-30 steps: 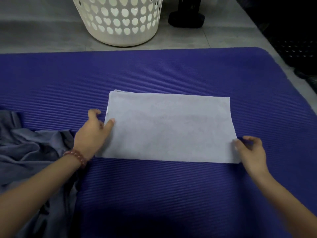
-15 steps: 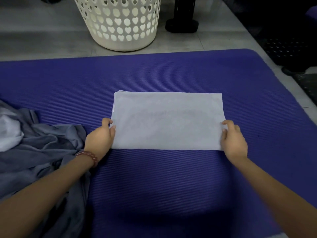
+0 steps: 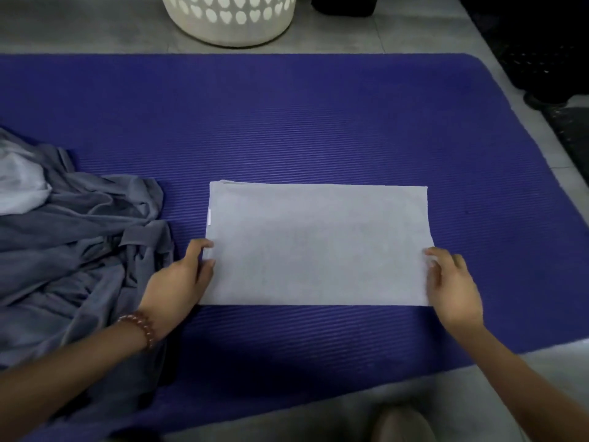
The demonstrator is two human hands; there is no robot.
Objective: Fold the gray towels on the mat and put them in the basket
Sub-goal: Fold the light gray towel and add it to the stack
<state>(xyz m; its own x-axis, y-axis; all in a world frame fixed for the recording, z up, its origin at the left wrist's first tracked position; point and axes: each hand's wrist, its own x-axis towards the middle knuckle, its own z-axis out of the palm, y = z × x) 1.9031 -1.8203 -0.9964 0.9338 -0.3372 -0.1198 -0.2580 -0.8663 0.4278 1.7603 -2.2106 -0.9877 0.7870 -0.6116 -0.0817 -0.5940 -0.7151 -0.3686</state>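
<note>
A folded towel (image 3: 318,244), pale gray and rectangular, lies flat on the purple ribbed mat (image 3: 287,122), its long sides running left to right. A small white tag shows on its left edge.

The left hand (image 3: 181,282) is at the towel's left edge, close to the near corner. It grasps the edge, with the thumb on top and the fingers curled against the cloth. A beaded reddish bracelet (image 3: 140,327) circles that wrist. The right hand (image 3: 452,288) is at the towel's right edge, also toward the near corner, with its fingers curled onto the edge and pinching it. Both forearms reach in from the towel's near side.

Left of the folded towel and just apart from it, a rumpled heap of darker gray towels (image 3: 79,244) spreads over the mat, with a paler piece of cloth at its far left. The left forearm crosses above part of the heap.

Well beyond the folded towel's far side, off the mat on the gray tiled floor (image 3: 79,33), stands the white basket (image 3: 229,23), its wall pierced with heart-shaped holes. Only its lower part is in view. What is inside it cannot be seen.
</note>
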